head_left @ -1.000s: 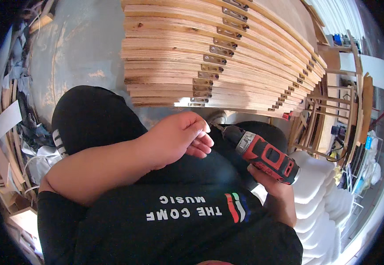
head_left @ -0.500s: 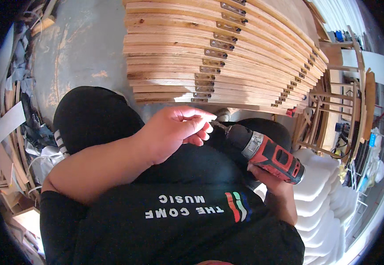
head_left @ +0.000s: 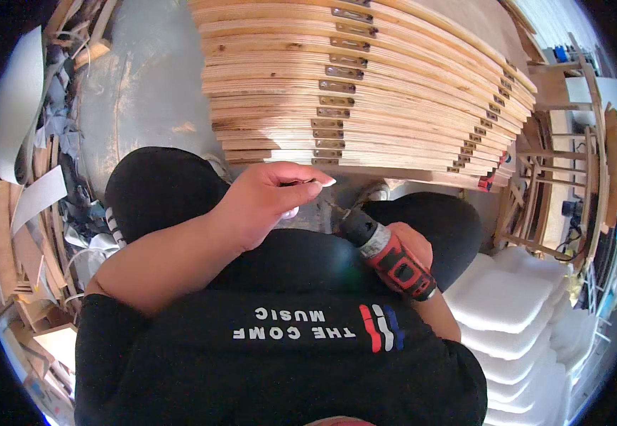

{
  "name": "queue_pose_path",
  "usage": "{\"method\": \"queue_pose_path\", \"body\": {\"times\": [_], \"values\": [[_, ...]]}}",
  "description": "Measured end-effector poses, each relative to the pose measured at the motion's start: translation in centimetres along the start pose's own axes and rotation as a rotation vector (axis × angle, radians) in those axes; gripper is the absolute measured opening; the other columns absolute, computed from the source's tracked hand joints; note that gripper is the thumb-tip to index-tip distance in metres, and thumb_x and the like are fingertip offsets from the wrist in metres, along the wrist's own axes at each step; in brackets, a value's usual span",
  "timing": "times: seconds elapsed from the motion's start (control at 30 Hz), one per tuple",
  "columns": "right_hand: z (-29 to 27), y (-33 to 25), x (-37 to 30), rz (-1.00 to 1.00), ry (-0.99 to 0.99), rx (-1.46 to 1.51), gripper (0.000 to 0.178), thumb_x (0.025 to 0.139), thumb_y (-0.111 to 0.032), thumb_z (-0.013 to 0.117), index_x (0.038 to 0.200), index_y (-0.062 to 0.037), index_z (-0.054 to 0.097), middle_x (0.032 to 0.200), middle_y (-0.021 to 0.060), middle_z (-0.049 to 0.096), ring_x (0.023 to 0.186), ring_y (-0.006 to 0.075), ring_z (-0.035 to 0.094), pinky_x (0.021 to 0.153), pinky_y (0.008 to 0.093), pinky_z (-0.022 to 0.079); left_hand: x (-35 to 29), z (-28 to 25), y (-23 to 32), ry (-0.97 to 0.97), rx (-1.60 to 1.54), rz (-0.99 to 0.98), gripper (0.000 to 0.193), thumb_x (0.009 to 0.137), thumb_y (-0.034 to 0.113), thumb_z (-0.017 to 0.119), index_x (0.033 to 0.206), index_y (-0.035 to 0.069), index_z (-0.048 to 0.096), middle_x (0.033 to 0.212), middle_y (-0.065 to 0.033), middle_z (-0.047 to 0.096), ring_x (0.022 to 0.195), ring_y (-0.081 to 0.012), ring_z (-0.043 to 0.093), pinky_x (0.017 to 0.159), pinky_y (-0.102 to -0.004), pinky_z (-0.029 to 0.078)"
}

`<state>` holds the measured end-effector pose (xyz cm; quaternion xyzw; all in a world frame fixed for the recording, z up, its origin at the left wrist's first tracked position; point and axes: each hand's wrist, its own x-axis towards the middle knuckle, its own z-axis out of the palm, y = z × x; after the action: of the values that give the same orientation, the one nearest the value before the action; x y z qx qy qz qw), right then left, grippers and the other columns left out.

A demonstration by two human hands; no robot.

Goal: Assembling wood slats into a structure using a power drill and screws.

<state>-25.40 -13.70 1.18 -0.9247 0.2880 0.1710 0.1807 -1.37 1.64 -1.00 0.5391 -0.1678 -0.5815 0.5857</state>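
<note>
My left hand (head_left: pixel 262 199) is closed in a pinch in front of the stack, thumb pressed against the forefinger. Whatever it pinches is too small to make out. A red and black cordless drill (head_left: pixel 399 268) is gripped by my right hand (head_left: pixel 413 245), its bit pointing up and left, just below and right of my left fingertips but apart from them. Ahead lies a tall stack of wooden panels (head_left: pixel 266 103). Small slotted metal plates (head_left: pixel 337 87) sit in a column along the panel edges, with a second column farther right.
White foam sheets (head_left: pixel 500 298) are piled at my right, with wooden frames (head_left: pixel 553 153) standing beyond. Wood offcuts (head_left: pixel 31 248) and grey scraps crowd the left side of the grey floor (head_left: pixel 149 85). Another red and black tool (head_left: pixel 489 179) shows by the stack's right end.
The drill and my right hand have shifted left and slightly down, nearer my body. My left hand has moved slightly left, with its lower fingers curled in. The view has also shifted a little.
</note>
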Motion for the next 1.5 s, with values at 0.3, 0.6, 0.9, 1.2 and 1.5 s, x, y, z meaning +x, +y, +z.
{"method": "queue_pose_path", "body": {"times": [0.3,0.6,0.9,1.2,1.5], "values": [[3.6,4.3,1.2,-0.610,0.272,0.325,0.039,0.066,-0.023,0.079,0.104,-0.0153,0.073,0.087,0.0060,0.071,0.082,0.0305,0.069,0.073,0.0405,0.053,-0.1,0.5,-0.6,-0.005,-0.095,-0.113,0.027,0.101,0.020,0.060,0.111,-0.004,0.069,0.070,0.0041,0.051,0.056,-0.0045,0.038,0.053,-0.0223,0.031],[2.1,2.9,-0.7,-0.416,0.374,0.323,0.037,0.068,-0.029,0.081,0.101,-0.0136,0.073,0.087,0.0077,0.072,0.081,0.0312,0.070,0.072,0.0405,0.055,0.6,1.1,-1.6,0.039,-0.198,-0.081,0.013,0.104,0.015,0.054,0.109,0.005,0.061,0.081,-0.0048,0.059,0.060,-0.0069,0.043,0.053,-0.0225,0.034],[-0.1,1.3,-0.9,-0.056,0.009,0.242,0.031,0.077,-0.049,0.072,0.092,-0.0219,0.074,0.085,0.0089,0.072,0.082,0.0322,0.071,0.070,0.0414,0.056,0.7,0.6,-2.4,-0.071,-0.316,-0.049,0.008,0.098,0.009,0.062,0.106,0.008,0.062,0.088,-0.0095,0.067,0.061,-0.0080,0.050,0.054,-0.0223,0.036],[-0.3,0.6,-0.1,-0.037,-0.104,0.134,0.030,0.078,-0.048,0.071,0.092,-0.0211,0.073,0.083,0.0100,0.072,0.082,0.0338,0.071,0.069,0.0435,0.056,0.5,0.7,-2.3,-0.059,-0.146,-0.075,0.005,0.100,0.012,0.062,0.103,0.008,0.062,0.083,-0.0081,0.066,0.060,-0.0077,0.051,0.054,-0.0225,0.039],[3.0,2.9,-0.4,-0.091,-0.005,0.235,0.030,0.072,-0.041,0.075,0.094,-0.0200,0.073,0.086,0.0098,0.071,0.087,0.0327,0.069,0.073,0.0431,0.056,0.1,1.2,-2.2,-0.024,-0.122,-0.156,0.009,0.102,0.015,0.059,0.097,0.007,0.058,0.081,-0.0074,0.064,0.061,-0.0085,0.049,0.053,-0.0234,0.038]]}}
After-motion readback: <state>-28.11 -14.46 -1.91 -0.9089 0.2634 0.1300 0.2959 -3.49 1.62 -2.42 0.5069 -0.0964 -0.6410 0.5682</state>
